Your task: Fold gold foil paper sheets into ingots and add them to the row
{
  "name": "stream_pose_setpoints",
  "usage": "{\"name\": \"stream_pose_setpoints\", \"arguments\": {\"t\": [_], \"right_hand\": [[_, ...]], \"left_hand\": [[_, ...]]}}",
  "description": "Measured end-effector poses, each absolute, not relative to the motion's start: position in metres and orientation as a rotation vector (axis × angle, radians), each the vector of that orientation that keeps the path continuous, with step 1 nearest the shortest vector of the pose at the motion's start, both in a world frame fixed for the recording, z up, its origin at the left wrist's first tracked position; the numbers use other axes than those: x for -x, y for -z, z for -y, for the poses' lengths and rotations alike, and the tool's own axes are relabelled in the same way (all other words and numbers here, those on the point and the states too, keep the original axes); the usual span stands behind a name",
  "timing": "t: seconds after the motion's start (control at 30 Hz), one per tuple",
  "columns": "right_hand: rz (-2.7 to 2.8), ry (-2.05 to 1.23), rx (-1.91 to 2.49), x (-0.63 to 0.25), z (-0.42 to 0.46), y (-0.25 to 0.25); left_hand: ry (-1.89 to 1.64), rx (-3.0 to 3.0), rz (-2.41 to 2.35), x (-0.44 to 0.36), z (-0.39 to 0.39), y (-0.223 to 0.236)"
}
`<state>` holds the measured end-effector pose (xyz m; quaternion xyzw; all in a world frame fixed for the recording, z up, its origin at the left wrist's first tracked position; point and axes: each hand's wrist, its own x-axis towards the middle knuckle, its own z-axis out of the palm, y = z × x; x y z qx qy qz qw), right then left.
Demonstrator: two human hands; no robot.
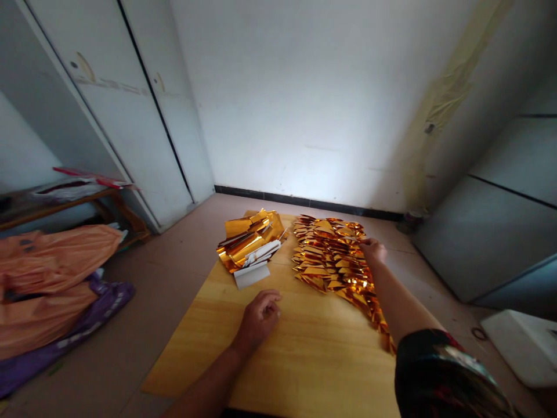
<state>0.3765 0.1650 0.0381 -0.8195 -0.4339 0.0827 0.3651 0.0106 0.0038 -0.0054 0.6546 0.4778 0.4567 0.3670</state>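
Note:
On the wooden board, rows of folded gold foil paper pieces (pixel 322 258) stand packed side by side, with a tail of them trailing toward the lower right. My right hand (pixel 374 251) is closed at the upper right edge of these rows, its fingertips pinching a folded gold foil paper piece. My left hand (pixel 261 316) hovers over or rests on the board's middle, loosely curled, with a gap between thumb and forefinger and nothing visible in it. Beyond it lies a loose pile of gold foil sheets (pixel 243 247), with white-backed paper strips (pixel 263 253) on its near side.
The light wooden board (pixel 278 360) lies low above a tiled floor. An orange cloth or bag (pixel 52 284) and purple bag (pixel 108 307) lie at left, near a wooden bench (pixel 104 194). Cabinets (pixel 143 116) flank the white wall. A white box (pixel 522 342) is at lower right.

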Motion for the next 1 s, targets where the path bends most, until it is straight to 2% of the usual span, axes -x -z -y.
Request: {"name": "stream_pose_setpoints", "arguments": {"t": [0.27, 1.0], "right_hand": [[1.083, -0.273, 2.153, -0.380, -0.185, -0.022], [1.187, -0.088, 2.137, -0.373, -0.193, -0.021]], "left_hand": [[-1.190, -1.718, -1.201, -0.009, -0.001, 0.012], [-1.183, -1.720, -1.179, -0.010, 0.002, 0.009]]}}
